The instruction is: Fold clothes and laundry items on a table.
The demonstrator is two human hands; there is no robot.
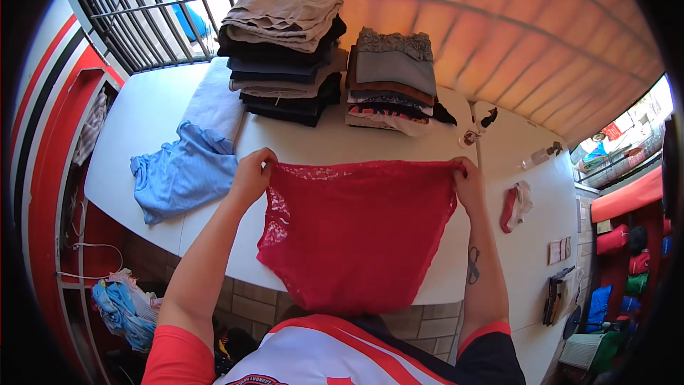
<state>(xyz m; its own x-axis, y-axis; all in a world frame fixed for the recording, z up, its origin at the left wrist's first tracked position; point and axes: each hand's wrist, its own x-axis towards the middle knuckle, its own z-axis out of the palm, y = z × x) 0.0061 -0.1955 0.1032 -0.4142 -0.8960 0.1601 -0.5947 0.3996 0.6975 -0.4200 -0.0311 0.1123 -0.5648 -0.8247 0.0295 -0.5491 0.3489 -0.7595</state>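
A red garment with lace panels is stretched wide above the near part of the white table. My left hand pinches its upper left corner, and my right hand pinches the upper right corner. The garment's lower edge hangs past the table's front edge, close to my body. To the left of my left hand lies a crumpled light blue garment, partly against a folded pale towel.
Behind the red garment stand a tall stack of folded clothes and a shorter stack. On the right are a spray bottle, socks and small folded cloths. Heaped laundry sits low at left.
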